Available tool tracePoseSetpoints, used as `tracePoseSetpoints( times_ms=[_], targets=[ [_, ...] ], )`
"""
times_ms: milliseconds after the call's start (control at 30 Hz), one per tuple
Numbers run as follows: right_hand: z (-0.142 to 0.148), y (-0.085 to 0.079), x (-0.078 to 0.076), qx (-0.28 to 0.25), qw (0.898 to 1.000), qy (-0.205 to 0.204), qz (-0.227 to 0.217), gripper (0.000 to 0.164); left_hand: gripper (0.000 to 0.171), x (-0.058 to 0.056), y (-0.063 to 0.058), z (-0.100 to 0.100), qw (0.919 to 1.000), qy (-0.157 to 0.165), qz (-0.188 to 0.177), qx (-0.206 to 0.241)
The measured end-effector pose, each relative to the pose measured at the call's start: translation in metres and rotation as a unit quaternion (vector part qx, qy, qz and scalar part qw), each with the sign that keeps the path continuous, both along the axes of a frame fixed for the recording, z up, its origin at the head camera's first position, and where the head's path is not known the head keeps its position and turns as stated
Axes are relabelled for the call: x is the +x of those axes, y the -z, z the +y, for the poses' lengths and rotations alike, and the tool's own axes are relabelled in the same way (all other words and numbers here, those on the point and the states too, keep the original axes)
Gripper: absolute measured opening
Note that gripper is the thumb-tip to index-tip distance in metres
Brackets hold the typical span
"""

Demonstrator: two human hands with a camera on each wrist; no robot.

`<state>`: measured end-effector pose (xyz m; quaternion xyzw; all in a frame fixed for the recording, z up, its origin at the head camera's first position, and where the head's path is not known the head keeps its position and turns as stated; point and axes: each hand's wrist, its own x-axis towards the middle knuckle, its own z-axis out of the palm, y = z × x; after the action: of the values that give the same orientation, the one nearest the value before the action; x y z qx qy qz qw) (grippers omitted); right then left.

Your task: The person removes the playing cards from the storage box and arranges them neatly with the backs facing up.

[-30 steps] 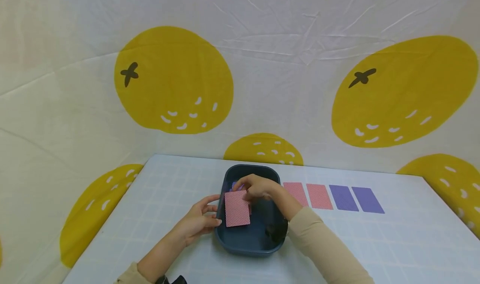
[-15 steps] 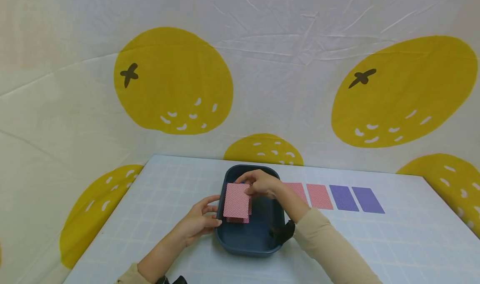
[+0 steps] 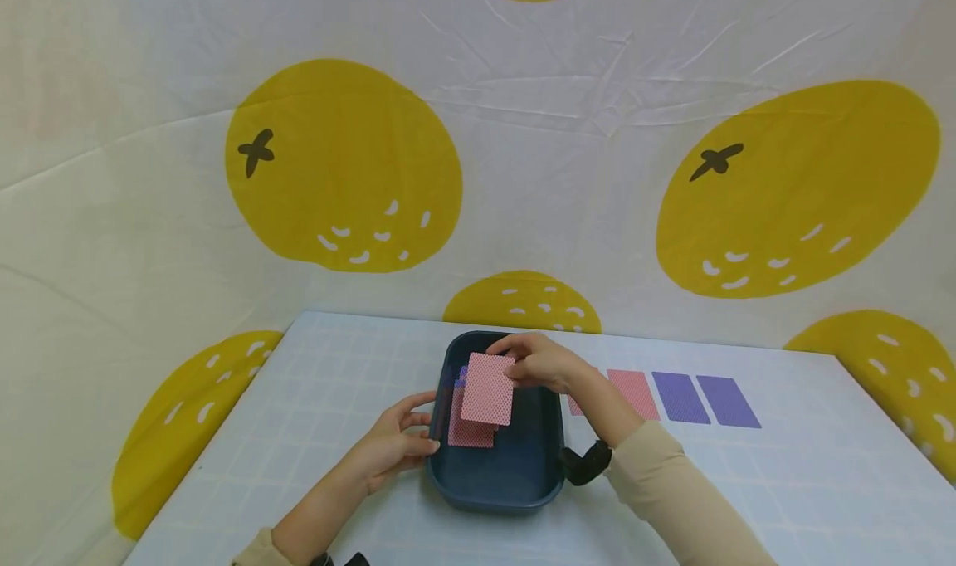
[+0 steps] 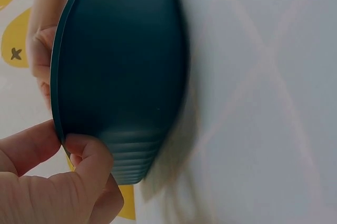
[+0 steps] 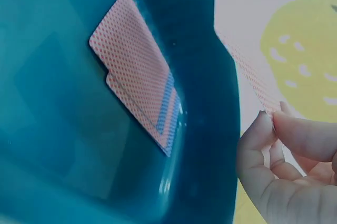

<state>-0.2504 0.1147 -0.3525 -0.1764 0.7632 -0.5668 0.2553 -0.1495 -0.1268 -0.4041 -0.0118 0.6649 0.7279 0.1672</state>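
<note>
A red-patterned playing card (image 3: pixel 485 390) is pinched at its edge by my right hand (image 3: pixel 548 364), raised over the dark blue tray (image 3: pixel 515 476). In the right wrist view, thumb and fingers hold this card (image 5: pixel 251 79), seen nearly edge-on. My left hand (image 3: pixel 392 443) is at the tray's left side; in the left wrist view its thumb and fingers pinch the rim (image 4: pixel 57 92). Inside the tray lies a loose pile of red-backed and blue-backed cards (image 5: pixel 134 58), along one wall. The held card partly covers this pile in the head view.
To the tray's right, a row lies on the table (image 3: pixel 358 508): a red card (image 3: pixel 633 394) and two purple-blue cards (image 3: pixel 681 397), plus another red card (image 3: pixel 577 405) partly hidden by my right forearm. A cloth (image 3: pixel 538 176) with yellow fruit prints hangs behind.
My right hand has lifted the red card up and rightward, off the pile in the tray, uncovering more cards beneath. My left hand has stayed at the rim.
</note>
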Motion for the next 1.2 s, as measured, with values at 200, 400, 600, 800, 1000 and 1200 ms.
tracePoseSetpoints(
  times_ms=[200,400,600,800,1000,1200],
  targets=[
    [0.014,-0.004,0.0,0.003,1.0,0.005,0.01,0.037,0.07,0.0,-0.001,0.0,1.0,-0.005,0.0,-0.005],
    [0.028,-0.011,0.003,0.006,1.0,0.006,0.022,0.036,0.071,0.0,0.0,0.0,1.0,0.004,0.002,0.004],
    [0.044,-0.014,0.009,0.014,0.999,0.022,0.02,0.036,0.07,0.001,0.0,-0.001,1.0,0.004,0.002,0.008],
    [0.064,-0.013,0.017,0.027,0.999,0.038,0.023,0.037,0.071,0.003,-0.001,-0.001,0.9999,0.01,0.001,0.012],
    [0.084,-0.014,0.025,0.038,0.998,0.04,0.021,0.04,0.07,0.004,-0.003,-0.001,0.9999,0.009,0.003,0.008],
    [0.102,-0.008,0.03,0.04,0.998,0.051,-0.006,0.039,0.07,0.004,-0.004,-0.002,0.9999,0.013,0.005,0.007]
  ],
)
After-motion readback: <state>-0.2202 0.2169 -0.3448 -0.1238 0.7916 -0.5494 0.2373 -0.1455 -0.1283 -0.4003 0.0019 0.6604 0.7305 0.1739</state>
